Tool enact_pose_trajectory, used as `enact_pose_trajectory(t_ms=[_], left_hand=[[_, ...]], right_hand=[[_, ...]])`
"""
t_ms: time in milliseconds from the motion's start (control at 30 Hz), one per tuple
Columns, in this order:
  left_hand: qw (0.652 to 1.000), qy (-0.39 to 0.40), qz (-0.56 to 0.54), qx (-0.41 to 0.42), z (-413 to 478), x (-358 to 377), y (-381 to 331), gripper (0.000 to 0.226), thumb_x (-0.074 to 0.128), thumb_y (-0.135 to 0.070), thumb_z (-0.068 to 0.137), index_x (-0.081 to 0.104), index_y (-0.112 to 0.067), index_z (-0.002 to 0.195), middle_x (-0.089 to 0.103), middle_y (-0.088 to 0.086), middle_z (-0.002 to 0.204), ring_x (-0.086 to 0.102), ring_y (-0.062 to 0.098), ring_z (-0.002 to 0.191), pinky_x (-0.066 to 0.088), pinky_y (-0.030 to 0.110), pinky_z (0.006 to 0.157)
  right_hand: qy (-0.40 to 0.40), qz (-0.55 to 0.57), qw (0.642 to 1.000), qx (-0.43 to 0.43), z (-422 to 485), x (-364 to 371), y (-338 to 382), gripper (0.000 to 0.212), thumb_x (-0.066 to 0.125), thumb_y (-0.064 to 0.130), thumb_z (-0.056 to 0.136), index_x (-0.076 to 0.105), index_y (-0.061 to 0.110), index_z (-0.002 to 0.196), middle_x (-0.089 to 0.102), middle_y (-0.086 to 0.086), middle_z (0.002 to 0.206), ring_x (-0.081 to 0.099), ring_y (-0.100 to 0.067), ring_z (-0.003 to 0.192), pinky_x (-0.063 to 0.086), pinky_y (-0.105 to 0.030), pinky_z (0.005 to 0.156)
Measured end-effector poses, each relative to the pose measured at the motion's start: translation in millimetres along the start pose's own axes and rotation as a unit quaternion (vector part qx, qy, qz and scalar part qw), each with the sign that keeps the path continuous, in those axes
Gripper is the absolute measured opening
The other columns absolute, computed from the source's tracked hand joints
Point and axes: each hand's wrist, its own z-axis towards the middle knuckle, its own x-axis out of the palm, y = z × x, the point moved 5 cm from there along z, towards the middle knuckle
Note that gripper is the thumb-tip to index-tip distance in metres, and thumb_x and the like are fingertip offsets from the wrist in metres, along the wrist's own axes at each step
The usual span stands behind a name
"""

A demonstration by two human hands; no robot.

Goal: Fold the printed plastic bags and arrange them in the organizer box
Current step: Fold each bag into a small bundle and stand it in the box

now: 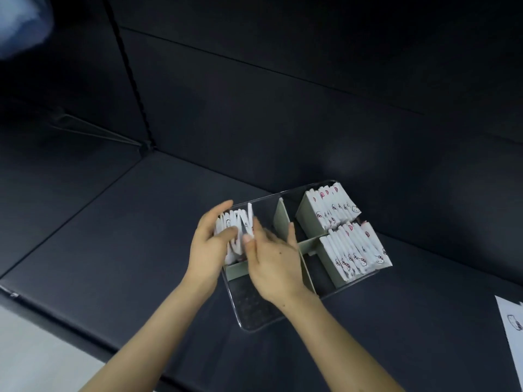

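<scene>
A clear organizer box [254, 321] with grey-green dividers sits on the dark table. Its two right compartments hold rows of folded white printed bags [334, 207], standing on edge. The far left compartment holds another row of folded bags [235, 219]. My left hand [209, 244] presses against that row from the left, fingers mostly straight. My right hand [274, 261] reaches over the box, and its thumb and fingers pinch one folded bag [249, 216] at the right end of the row. The near left compartment holds nothing.
A flat unfolded printed bag [512, 326] lies at the right edge of the table. Dark panels rise behind and to the left of the table. The table's front edge runs along the lower left.
</scene>
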Motion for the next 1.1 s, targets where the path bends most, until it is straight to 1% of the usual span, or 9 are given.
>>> enact_pose_trajectory(t_ms=[67, 133, 267, 400, 567, 767, 867, 967, 1100], left_hand=[[0.999, 0.029, -0.031, -0.016, 1, -1, 1, 0.049, 0.052, 0.006, 0.088, 0.063, -0.030, 0.119, 0.060, 0.000, 0.125, 0.059, 0.016, 0.113, 0.050, 0.026, 0.088], [0.999, 0.046, -0.023, -0.010, 1, -5, 2, 0.046, 0.054, 0.003, 0.089, 0.063, -0.032, 0.119, 0.059, 0.000, 0.127, 0.057, 0.018, 0.118, 0.047, 0.037, 0.100], [0.998, 0.069, 0.008, 0.009, 2, -8, 1, 0.041, 0.058, -0.004, 0.090, 0.064, -0.033, 0.118, 0.058, -0.001, 0.128, 0.053, 0.015, 0.122, 0.041, 0.040, 0.106], [0.995, 0.088, 0.032, 0.019, 3, -12, 1, 0.039, 0.059, -0.006, 0.091, 0.064, -0.034, 0.118, 0.058, -0.001, 0.128, 0.052, 0.016, 0.122, 0.041, 0.042, 0.107], [0.980, 0.055, 0.150, 0.120, 2, -19, -8, 0.037, 0.063, -0.031, 0.082, 0.061, -0.045, 0.116, 0.060, -0.019, 0.116, 0.053, 0.007, 0.115, 0.041, 0.037, 0.104], [0.908, -0.037, 0.287, 0.301, -19, 0, -50, 0.030, 0.053, -0.031, 0.085, 0.064, -0.022, 0.112, 0.059, -0.012, 0.110, 0.052, 0.011, 0.104, 0.037, 0.019, 0.091], [0.879, -0.009, 0.305, 0.367, -40, 28, -61, 0.025, 0.052, -0.024, 0.088, 0.067, -0.014, 0.106, 0.061, -0.008, 0.106, 0.051, 0.009, 0.100, 0.033, 0.013, 0.089], [0.855, 0.043, 0.307, 0.416, -64, 62, -57, 0.024, 0.051, -0.020, 0.089, 0.068, -0.010, 0.102, 0.063, -0.002, 0.103, 0.053, 0.011, 0.098, 0.034, 0.014, 0.090], [0.824, 0.124, 0.304, 0.461, -100, 113, -37, 0.021, 0.054, -0.014, 0.088, 0.070, -0.006, 0.097, 0.066, 0.003, 0.098, 0.058, 0.019, 0.094, 0.040, 0.021, 0.089]], right_hand=[[0.082, -0.009, 0.996, -0.033, 0, 13, -1, 0.093, -0.023, 0.061, 0.076, 0.009, 0.020, 0.153, 0.050, -0.001, 0.142, 0.022, -0.014, 0.144, -0.017, -0.046, 0.115], [0.114, -0.006, 0.992, -0.055, -1, 13, -3, 0.086, -0.020, 0.062, 0.081, 0.005, 0.023, 0.153, 0.042, 0.002, 0.148, 0.011, -0.014, 0.147, -0.018, -0.048, 0.115], [0.124, -0.028, 0.989, -0.070, -5, 9, 3, 0.059, 0.002, 0.045, 0.098, 0.002, 0.022, 0.153, 0.026, 0.003, 0.157, 0.006, -0.014, 0.148, -0.017, -0.048, 0.115], [0.130, -0.029, 0.989, -0.056, -6, 11, 4, 0.054, 0.013, 0.043, 0.103, 0.001, 0.026, 0.153, 0.031, 0.003, 0.155, 0.014, -0.016, 0.146, -0.015, -0.049, 0.115], [0.067, 0.018, 0.997, -0.041, -8, -3, -3, 0.059, 0.025, 0.051, 0.100, 0.013, 0.028, 0.152, 0.058, -0.001, 0.130, 0.041, -0.018, 0.131, -0.005, -0.042, 0.119], [-0.025, 0.060, 0.997, -0.048, -21, -27, -13, 0.057, 0.042, 0.042, 0.098, 0.026, 0.025, 0.150, 0.055, 0.002, 0.135, 0.041, -0.016, 0.131, 0.005, -0.037, 0.119], [-0.064, 0.080, 0.993, -0.052, -36, -47, -28, 0.050, 0.045, 0.036, 0.098, 0.035, 0.025, 0.146, 0.057, 0.004, 0.133, 0.044, -0.013, 0.127, 0.012, -0.033, 0.117], [-0.120, 0.113, 0.986, -0.035, -67, -69, -59, 0.044, 0.046, 0.037, 0.095, 0.051, 0.022, 0.136, 0.065, 0.005, 0.118, 0.048, -0.007, 0.112, 0.029, -0.035, 0.110], [-0.230, 0.103, 0.967, 0.038, -133, -90, -129, 0.034, 0.053, 0.029, 0.089, 0.067, 0.018, 0.117, 0.067, 0.009, 0.107, 0.047, -0.006, 0.106, 0.034, -0.030, 0.099]])
